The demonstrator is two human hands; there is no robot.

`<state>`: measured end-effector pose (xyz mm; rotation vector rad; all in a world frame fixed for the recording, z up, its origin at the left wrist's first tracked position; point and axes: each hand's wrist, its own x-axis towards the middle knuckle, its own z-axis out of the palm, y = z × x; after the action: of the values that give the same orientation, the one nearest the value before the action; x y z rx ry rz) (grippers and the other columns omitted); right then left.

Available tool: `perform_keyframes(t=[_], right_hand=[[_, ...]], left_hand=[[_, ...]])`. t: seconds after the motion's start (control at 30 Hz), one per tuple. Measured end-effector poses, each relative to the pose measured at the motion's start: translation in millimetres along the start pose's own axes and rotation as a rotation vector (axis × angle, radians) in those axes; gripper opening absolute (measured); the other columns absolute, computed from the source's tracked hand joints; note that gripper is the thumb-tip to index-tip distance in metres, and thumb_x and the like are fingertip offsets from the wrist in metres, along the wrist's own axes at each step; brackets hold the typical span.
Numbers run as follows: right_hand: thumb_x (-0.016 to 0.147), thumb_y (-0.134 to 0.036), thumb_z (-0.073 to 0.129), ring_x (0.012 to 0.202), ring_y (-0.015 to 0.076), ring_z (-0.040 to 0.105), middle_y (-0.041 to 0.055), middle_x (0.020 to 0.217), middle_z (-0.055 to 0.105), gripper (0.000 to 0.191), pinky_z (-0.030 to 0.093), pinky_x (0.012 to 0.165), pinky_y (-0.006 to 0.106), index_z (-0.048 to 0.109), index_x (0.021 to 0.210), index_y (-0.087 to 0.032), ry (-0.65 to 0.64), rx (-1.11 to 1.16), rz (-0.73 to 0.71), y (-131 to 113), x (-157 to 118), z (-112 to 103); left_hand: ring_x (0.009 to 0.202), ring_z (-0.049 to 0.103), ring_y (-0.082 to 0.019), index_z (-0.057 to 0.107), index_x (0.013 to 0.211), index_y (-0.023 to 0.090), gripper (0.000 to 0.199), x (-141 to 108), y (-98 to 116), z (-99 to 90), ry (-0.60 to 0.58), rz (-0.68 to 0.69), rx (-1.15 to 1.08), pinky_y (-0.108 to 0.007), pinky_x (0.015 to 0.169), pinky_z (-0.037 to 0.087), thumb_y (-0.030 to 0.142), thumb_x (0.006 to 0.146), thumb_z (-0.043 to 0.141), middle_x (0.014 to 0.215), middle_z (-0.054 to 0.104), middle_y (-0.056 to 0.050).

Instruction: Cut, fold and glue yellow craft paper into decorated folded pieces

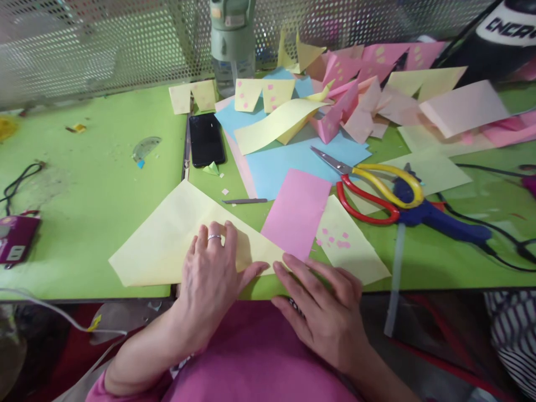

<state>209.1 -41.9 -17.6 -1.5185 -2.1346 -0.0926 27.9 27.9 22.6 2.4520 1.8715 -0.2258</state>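
Observation:
A large pale yellow sheet of paper [159, 240] lies at the table's near edge, one corner pointing away from me. Pressed flat on it is my left hand [213, 262], a ring on one finger and the thumb stretched to the right. My right hand [320, 301] rests at the sheet's right tip, fingers extended and fingertips touching the paper. Just beyond sits a pink paper rectangle [295, 209]. To its right lies a smaller yellow paper [355, 245] with small pink paper bits [335, 240] on it. Tweezers [245, 201] lie behind the large sheet.
Scissors [368, 184] with red and yellow handles lie by a blue glue gun [444, 218] at right. A phone [206, 139], a bottle [232, 50], blue paper [276, 173] and folded pink paper pieces [339, 117] stand or lie behind. A purple device [17, 237] sits left.

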Motion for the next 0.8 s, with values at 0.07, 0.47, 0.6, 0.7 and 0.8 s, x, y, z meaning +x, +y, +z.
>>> perform_keyframes(t=[0.07, 0.47, 0.6, 0.7, 0.8], right_hand=[[0.097, -0.04, 0.055, 0.108, 0.0229, 0.059, 0.0013, 0.118, 0.074, 0.032, 0.035, 0.099, 0.041, 0.067, 0.122, -0.024, -0.028, -0.009, -0.013, -1.9, -1.7, 3.5], [0.097, -0.048, 0.053, 0.105, 0.0241, 0.06, -0.0022, 0.119, 0.074, 0.038, 0.033, 0.096, 0.044, 0.067, 0.123, -0.024, -0.018, -0.106, -0.019, -1.0, -1.0, 3.0], [0.093, -0.047, 0.059, 0.103, 0.0266, 0.06, -0.0015, 0.117, 0.075, 0.038, 0.033, 0.099, 0.047, 0.068, 0.122, -0.023, 0.012, -0.127, -0.054, 1.5, -2.9, 8.0], [0.093, -0.047, 0.059, 0.107, 0.0287, 0.061, -0.0013, 0.119, 0.074, 0.04, 0.032, 0.104, 0.051, 0.066, 0.127, -0.026, 0.031, -0.103, -0.007, 1.7, -5.2, 11.7], [0.093, -0.043, 0.061, 0.109, 0.0308, 0.062, -0.0006, 0.122, 0.072, 0.051, 0.033, 0.106, 0.053, 0.054, 0.141, -0.028, 0.038, -0.109, -0.019, 3.4, -5.6, 13.8]], left_hand=[[0.122, 0.056, -0.038, 0.049, 0.136, 0.014, 0.078, -0.1, -0.1, 0.2, -0.007, -0.004, -0.009, -0.043, 0.092, 0.053, 0.075, 0.088, 0.041, 0.128, 0.058, -0.021], [0.13, 0.052, -0.037, 0.043, 0.145, 0.014, 0.089, -7.0, -5.3, 14.0, 0.076, -0.009, -0.079, -0.042, 0.099, 0.052, 0.08, 0.086, 0.033, 0.14, 0.053, -0.02], [0.132, 0.051, -0.035, 0.043, 0.145, 0.015, 0.089, -10.3, -10.8, 23.2, 0.148, 0.005, -0.073, -0.041, 0.1, 0.053, 0.08, 0.086, 0.03, 0.142, 0.053, -0.019], [0.133, 0.05, -0.031, 0.044, 0.144, 0.016, 0.084, -11.7, -19.1, 33.3, 0.255, 0.052, -0.067, -0.039, 0.102, 0.053, 0.077, 0.088, 0.029, 0.142, 0.054, -0.017], [0.133, 0.052, -0.03, 0.046, 0.142, 0.014, 0.08, -11.5, -30.2, 44.9, 0.359, 0.118, -0.106, -0.039, 0.102, 0.052, 0.072, 0.091, 0.026, 0.145, 0.051, -0.019]])
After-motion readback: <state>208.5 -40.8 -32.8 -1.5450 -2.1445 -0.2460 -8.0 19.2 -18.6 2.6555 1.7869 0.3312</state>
